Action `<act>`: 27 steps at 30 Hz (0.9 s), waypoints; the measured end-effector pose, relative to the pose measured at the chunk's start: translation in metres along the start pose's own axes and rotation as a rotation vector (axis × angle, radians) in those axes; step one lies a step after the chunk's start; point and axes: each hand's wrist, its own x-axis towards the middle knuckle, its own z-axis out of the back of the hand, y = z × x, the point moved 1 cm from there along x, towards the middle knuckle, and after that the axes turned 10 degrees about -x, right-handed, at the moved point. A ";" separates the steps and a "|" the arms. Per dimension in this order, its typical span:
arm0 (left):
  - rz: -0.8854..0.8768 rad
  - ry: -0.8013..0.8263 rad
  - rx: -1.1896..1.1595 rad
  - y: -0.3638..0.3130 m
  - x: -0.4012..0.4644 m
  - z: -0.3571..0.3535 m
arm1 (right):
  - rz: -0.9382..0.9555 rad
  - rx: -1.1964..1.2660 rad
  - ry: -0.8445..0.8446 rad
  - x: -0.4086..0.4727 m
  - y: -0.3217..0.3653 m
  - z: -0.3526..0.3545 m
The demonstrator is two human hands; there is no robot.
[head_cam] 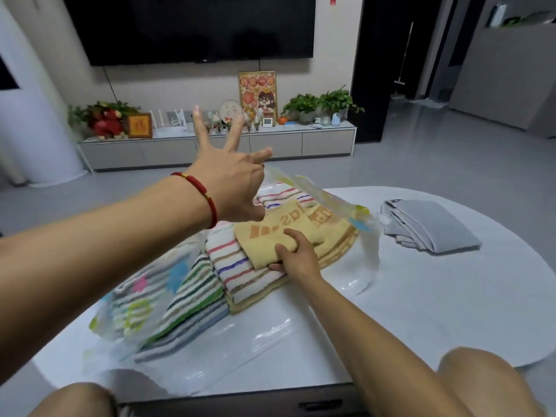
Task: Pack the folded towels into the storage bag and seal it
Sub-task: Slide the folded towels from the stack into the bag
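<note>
A clear storage bag point(210, 335) printed with coloured shapes lies on the white table point(421, 302), its mouth facing right. Inside it sit a green-striped towel point(192, 293) and a white towel with coloured stripes point(237, 266). My left hand point(231, 182) is raised over the bag, thumb and forefinger pinching the bag's upper flap and lifting it while the other fingers are spread. My right hand point(296, 255) grips the near edge of a folded yellow towel point(270, 233), which lies on top of the striped towels at the bag's mouth.
A folded grey towel point(430, 224) lies on the table to the right, outside the bag. My knees point(481, 383) are at the table's near edge. Beyond the table are grey floor, a low cabinet point(216, 145) with plants and ornaments, and a wall television.
</note>
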 end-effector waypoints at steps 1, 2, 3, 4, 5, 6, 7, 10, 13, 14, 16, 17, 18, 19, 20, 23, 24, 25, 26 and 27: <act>-0.004 -0.002 -0.002 -0.002 -0.001 -0.002 | 0.018 -0.055 -0.001 0.002 0.000 0.003; -0.011 -0.002 -0.002 -0.005 -0.002 -0.003 | 0.038 -0.123 0.000 0.003 0.001 0.008; -0.019 -0.001 -0.004 -0.008 -0.003 -0.004 | 0.061 -0.218 0.002 0.002 0.004 0.015; -0.028 0.000 -0.012 -0.012 -0.002 -0.006 | 0.081 -0.313 0.016 0.000 0.007 0.025; -0.035 -0.002 -0.025 -0.016 -0.001 -0.009 | 0.098 -0.386 0.057 -0.005 0.010 0.038; -0.041 -0.008 -0.039 -0.020 0.001 -0.011 | 0.115 -0.428 0.125 -0.012 0.012 0.054; -0.046 -0.014 -0.052 -0.025 0.002 -0.014 | 0.141 -0.457 0.199 -0.020 0.015 0.073; -0.051 -0.020 -0.083 -0.039 0.009 -0.024 | 0.256 -0.510 0.370 -0.043 0.020 0.142; -0.062 -0.034 -0.127 -0.050 0.016 -0.038 | 0.280 -0.458 0.290 -0.051 0.014 0.220; -0.067 -0.043 -0.147 -0.052 0.018 -0.041 | 0.269 -0.425 0.166 -0.047 0.010 0.244; -0.071 -0.054 -0.180 -0.057 0.024 -0.047 | 0.235 -0.470 -0.166 -0.029 -0.003 0.283; -0.071 -0.059 -0.190 -0.059 0.027 -0.049 | 0.212 -0.574 -0.332 -0.014 -0.012 0.299; -0.069 -0.065 -0.199 -0.060 0.030 -0.051 | 0.180 -0.711 -0.473 0.003 -0.020 0.313; -0.065 -0.074 -0.207 -0.061 0.033 -0.052 | 0.145 -0.830 -0.558 0.020 -0.027 0.325; -0.061 -0.086 -0.216 -0.062 0.035 -0.054 | 0.099 -0.901 -0.598 0.037 -0.033 0.336; -0.055 -0.135 -0.233 -0.060 0.041 -0.061 | -0.074 -0.924 -0.627 0.084 -0.048 0.363; -0.056 -0.153 -0.240 -0.059 0.042 -0.065 | -0.140 -0.922 -0.623 0.098 -0.053 0.369; -0.057 -0.168 -0.247 -0.058 0.043 -0.068 | -0.203 -0.929 -0.609 0.109 -0.058 0.373; -0.059 -0.179 -0.252 -0.056 0.044 -0.070 | -0.263 -0.948 -0.595 0.118 -0.062 0.375; -0.062 -0.189 -0.252 -0.055 0.045 -0.073 | -0.307 -0.963 -0.593 0.125 -0.064 0.376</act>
